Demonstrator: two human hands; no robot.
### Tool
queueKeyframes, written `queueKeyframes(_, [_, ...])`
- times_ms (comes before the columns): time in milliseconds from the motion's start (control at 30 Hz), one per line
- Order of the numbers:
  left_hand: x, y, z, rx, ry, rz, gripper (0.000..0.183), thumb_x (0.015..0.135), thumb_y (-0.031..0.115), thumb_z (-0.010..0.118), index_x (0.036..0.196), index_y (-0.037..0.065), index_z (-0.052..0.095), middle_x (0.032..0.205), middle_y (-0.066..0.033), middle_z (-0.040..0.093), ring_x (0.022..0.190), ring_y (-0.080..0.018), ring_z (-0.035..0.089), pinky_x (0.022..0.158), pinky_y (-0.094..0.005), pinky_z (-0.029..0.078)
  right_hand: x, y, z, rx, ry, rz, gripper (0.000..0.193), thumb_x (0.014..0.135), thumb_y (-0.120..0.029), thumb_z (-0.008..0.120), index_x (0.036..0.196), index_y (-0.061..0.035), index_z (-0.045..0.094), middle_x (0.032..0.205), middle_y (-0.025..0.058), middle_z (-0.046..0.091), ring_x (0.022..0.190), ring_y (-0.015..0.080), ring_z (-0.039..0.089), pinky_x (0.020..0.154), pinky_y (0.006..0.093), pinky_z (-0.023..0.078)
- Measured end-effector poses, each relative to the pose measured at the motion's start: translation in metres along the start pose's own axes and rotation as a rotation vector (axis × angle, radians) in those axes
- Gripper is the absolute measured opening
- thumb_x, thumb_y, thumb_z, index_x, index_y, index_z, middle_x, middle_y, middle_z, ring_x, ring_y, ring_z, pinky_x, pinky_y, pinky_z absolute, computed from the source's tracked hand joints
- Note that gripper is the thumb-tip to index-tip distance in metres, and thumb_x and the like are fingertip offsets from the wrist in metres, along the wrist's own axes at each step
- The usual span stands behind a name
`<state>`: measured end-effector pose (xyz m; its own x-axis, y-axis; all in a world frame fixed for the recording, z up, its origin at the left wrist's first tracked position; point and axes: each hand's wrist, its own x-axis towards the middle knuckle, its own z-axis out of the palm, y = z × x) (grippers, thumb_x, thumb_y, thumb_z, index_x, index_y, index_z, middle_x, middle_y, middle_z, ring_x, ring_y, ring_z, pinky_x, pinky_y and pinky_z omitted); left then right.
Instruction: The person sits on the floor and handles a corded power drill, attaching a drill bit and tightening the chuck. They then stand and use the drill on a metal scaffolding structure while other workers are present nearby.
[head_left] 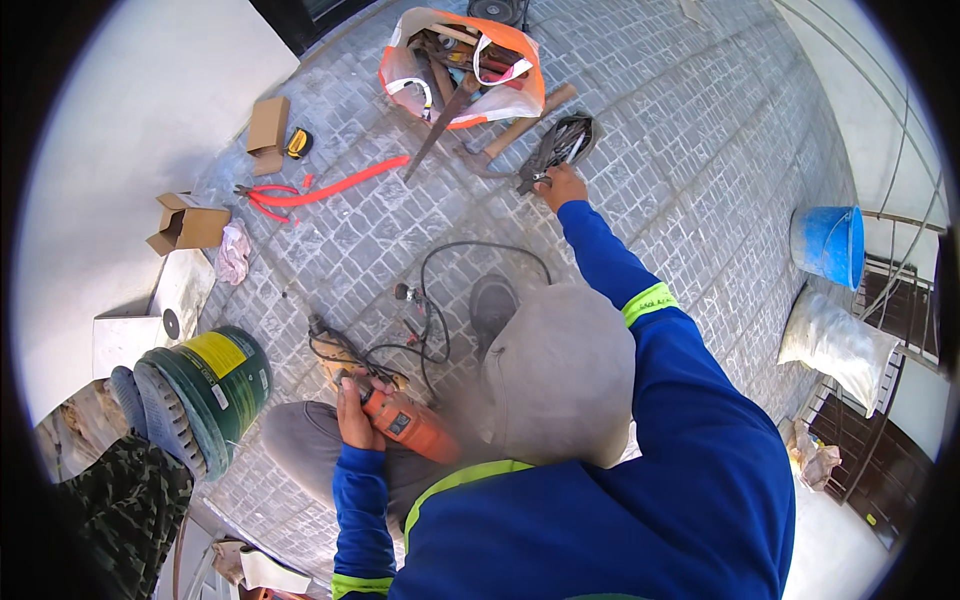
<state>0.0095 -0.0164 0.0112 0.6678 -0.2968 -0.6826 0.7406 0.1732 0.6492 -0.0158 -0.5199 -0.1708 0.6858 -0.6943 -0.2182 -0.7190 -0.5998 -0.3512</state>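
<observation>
My left hand [356, 416] is wrapped round an orange power drill [402, 424], which rests by my bent left leg. Just beyond it lies a yellowish power tool [336, 352] with a dark cable. My right arm is stretched far forward. The right hand [564, 188] has its fingers curled together at the near end of a dark pouch [588, 130] full of thin metal bits. What those fingers pinch is too small to make out. Beside the pouch lies a hammer [520, 128] with a wooden handle.
An orange-and-white bag [533, 88] of tools stands ahead, a handsaw [443, 122] leaning out. Red-handled pliers [270, 198], a red strip [350, 183], a tape measure [299, 143] and cardboard boxes [190, 226] lie left. A green bucket [245, 375] is near left; a blue bucket [828, 245] sits right.
</observation>
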Motion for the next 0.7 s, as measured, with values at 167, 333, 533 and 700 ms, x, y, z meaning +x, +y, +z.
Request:
queueKeyframes(167, [0.001,-0.012,0.001,0.056,-0.004,-0.043,0.039,0.104,0.041,0.047,0.118,0.004,0.049,0.087,-0.0097,0.061,0.081,-0.0216,0.062,0.076,-0.0369,0.055,-0.07,0.019,-0.003,-0.04,-0.098,-0.289,0.026,0.08,-0.022,0.076,0.097,-0.0054,0.068,0.102,0.0133,0.059,0.095,0.0355,0.063,0.082,0.0448,0.052])
queueKeyframes(333, [0.017,-0.023,0.004,0.11,-0.017,-0.053,0.037,0.104,0.038,0.049,0.117,0.004,0.05,0.085,-0.0098,0.062,0.079,-0.0198,0.063,0.074,-0.0338,0.054,-0.142,0.041,0.004,-0.042,-0.103,-0.314,0.025,0.081,-0.019,0.074,0.103,-0.0086,0.069,0.102,0.0104,0.059,0.094,0.0333,0.063,0.081,0.0427,0.052])
queueKeyframes(533, [0.021,-0.024,0.009,0.267,-0.09,-0.055,0.035,0.105,0.036,0.048,0.117,0.004,0.05,0.085,-0.0102,0.062,0.078,-0.0183,0.063,0.072,-0.032,0.053,-0.147,0.055,0.0,-0.013,-0.137,-0.302,0.026,0.084,-0.019,0.07,0.108,-0.0098,0.069,0.105,0.0102,0.062,0.095,0.0327,0.064,0.081,0.0422,0.053])
queueKeyframes(700, [0.02,-0.021,0.0,0.191,-0.05,-0.008,0.034,0.105,0.035,0.047,0.117,0.003,0.05,0.085,-0.01,0.062,0.079,-0.0183,0.062,0.073,-0.0325,0.053,-0.095,0.06,0.001,-0.047,0.015,-0.086,0.02,0.09,-0.021,0.06,0.105,-0.0146,0.071,0.099,0.0108,0.066,0.094,0.0339,0.066,0.083,0.0445,0.053])
